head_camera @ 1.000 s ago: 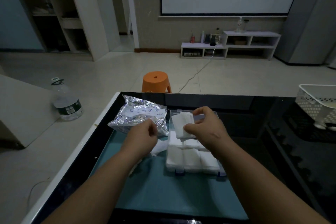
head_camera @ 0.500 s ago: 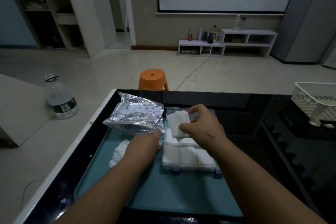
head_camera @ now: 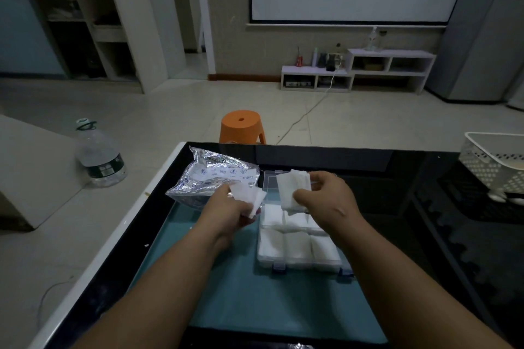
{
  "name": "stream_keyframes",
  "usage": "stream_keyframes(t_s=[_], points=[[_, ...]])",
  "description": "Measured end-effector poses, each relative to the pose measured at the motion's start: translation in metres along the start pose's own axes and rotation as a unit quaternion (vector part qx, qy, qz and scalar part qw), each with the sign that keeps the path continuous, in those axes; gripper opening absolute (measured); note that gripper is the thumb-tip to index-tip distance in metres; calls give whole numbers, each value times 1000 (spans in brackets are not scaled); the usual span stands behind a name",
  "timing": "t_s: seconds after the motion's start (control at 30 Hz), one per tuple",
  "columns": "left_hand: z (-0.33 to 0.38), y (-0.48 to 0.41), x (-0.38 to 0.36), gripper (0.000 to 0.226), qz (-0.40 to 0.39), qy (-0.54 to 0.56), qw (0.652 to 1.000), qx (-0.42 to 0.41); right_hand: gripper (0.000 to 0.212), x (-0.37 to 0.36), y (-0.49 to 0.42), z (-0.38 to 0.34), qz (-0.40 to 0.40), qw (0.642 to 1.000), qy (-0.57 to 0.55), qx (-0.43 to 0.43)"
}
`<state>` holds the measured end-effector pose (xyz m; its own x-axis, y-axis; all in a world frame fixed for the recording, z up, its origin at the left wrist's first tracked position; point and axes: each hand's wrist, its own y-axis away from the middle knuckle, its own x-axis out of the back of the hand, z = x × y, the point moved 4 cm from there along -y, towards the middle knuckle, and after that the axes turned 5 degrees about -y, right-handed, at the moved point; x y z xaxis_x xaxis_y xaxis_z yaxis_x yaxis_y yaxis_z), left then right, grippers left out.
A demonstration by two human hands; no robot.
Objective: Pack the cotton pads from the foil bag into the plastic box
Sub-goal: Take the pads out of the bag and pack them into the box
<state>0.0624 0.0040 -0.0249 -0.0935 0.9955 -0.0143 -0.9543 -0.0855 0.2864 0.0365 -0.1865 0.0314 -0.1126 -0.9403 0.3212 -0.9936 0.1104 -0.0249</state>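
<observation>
A crinkled foil bag [head_camera: 209, 178] lies at the back left of a teal mat [head_camera: 255, 300]. To its right stands a clear plastic box [head_camera: 297, 246] whose compartments hold white cotton pads. My left hand [head_camera: 229, 212] grips a small bunch of cotton pads [head_camera: 248, 194] just in front of the bag's mouth. My right hand [head_camera: 326, 201] pinches a stack of cotton pads [head_camera: 292, 190] above the back half of the box.
The mat lies on a glossy black table [head_camera: 397, 207]. A white perforated basket [head_camera: 493, 161] stands at the table's right edge. An orange stool [head_camera: 241, 127] is behind the table, and a large water bottle [head_camera: 99, 156] stands on the floor to the left.
My left hand has lifted from the mat beside the box and now holds a bunch of pads up by the bag. My right hand still holds its stack over the box.
</observation>
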Motion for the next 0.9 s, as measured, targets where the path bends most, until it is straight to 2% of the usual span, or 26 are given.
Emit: stream_keyframes(t_s=[0.1, 0.2, 0.33, 0.4, 0.53, 0.63, 0.73, 0.9], points=[[2, 9, -5, 30, -38, 208, 972, 101, 27, 0, -2, 2, 2, 1000, 1, 2], [6, 12, -2, 27, -66, 276, 951, 121, 27, -1, -2, 3, 2, 1000, -1, 4], [7, 11, -4, 12, -39, 236, 966, 102, 25, -4, -2, 3, 0, 1000, -21, -1], [7, 10, -6, 16, -22, 190, 979, 71, 24, -7, -2, 5, -10, 998, -52, -19], [3, 6, -6, 18, 5, 129, 991, 34, 11, -11, 1, 6, -52, 980, -164, -99], [1, 2, -6, 13, 21, 84, 996, 28, 12, -16, 4, 3, -87, 955, -238, -154], [2, 4, -9, 12, 22, 86, 996, 29, 14, -17, 7, 2, -104, 942, -263, -182], [6, 10, -12, 9, 18, 90, 996, 23, 17, -19, 6, 5, -106, 943, -253, -189]])
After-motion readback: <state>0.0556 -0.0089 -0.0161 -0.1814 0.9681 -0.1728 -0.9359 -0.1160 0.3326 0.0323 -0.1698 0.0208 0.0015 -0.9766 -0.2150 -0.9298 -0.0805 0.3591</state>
